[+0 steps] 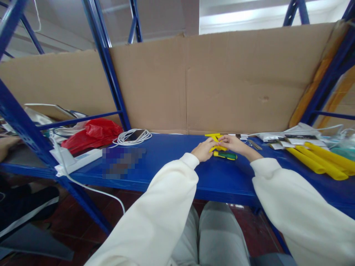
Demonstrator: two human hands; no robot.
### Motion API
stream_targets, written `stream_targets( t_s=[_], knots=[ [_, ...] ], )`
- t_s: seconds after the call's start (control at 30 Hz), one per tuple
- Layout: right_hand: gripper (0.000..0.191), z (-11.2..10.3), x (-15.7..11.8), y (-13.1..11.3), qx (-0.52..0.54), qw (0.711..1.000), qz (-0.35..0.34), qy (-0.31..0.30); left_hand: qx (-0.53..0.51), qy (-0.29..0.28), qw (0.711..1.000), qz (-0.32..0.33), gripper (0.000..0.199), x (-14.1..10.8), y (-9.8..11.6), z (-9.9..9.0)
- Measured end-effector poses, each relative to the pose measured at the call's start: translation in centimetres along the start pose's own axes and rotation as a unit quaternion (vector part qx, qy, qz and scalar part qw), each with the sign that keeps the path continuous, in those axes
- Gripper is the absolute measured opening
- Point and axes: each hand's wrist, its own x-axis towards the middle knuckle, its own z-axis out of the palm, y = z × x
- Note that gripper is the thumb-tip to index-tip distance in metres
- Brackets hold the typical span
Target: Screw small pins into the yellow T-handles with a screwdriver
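A yellow plastic-looking part with flared ends is held over the blue shelf top. My left hand grips it from the left, fingers closed. On its other side, my right hand has its fingertips pinched at the upper middle of the part; whether a small piece is between them cannot be made out. Just below the hands lies a green and yellow handle, which looks like a screwdriver's. Behind my right wrist are several small white and dark pieces and a flat grey metal strip.
Several yellow tube-like pieces lie at the right, beside white packets. Leftward are a coiled white cable, a red plastic bag and a white power strip. Cardboard walls the back between blue posts. Another person sits far left.
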Motion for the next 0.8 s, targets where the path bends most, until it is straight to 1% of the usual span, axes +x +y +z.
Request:
stream_targets(
  t_s=[0.1, 0.3, 0.47, 0.53, 0.6, 0.67, 0.73, 0.8],
  knots=[
    [0.035, -0.1, -0.3, 0.1, -0.007, 1.0, 0.011, -0.009, 0.016, -0.019, 1.0, -0.003, 0.048, -0.2, 0.4, -0.2],
    [0.03, -0.3, -0.7, 0.2, 0.0, 1.0, 0.03, -0.001, 0.048, -0.04, 0.998, 0.001, 0.054, -0.3, 0.8, -0.2],
    [0.027, -0.6, -0.7, 0.3, 0.025, 0.999, 0.017, 0.011, 0.03, -0.038, 0.999, 0.0, 0.056, -0.3, 0.6, -0.1],
    [0.018, -0.9, -0.5, 0.4, 0.044, 0.997, 0.031, 0.054, 0.02, -0.036, 0.999, -0.003, 0.056, -0.3, 0.5, -0.1],
    [0.011, -1.4, -0.4, 0.4, 0.077, 0.988, 0.058, 0.119, 0.022, -0.039, 0.999, -0.006, 0.056, -0.3, 0.5, -0.3],
    [0.013, -2.2, -0.2, 0.7, 0.132, 0.975, 0.077, 0.163, 0.026, -0.042, 0.999, -0.007, 0.056, -0.4, 0.5, -0.4],
    [0.02, -3.0, 0.0, 1.1, 0.18, 0.965, 0.075, 0.176, 0.021, -0.038, 0.999, -0.009, 0.056, -0.4, 0.5, -0.5],
    [0.024, -3.6, 0.2, 1.7, 0.174, 0.963, 0.055, 0.198, 0.009, -0.03, 0.999, -0.012, 0.058, -0.4, 0.4, -0.5]
  ],
)
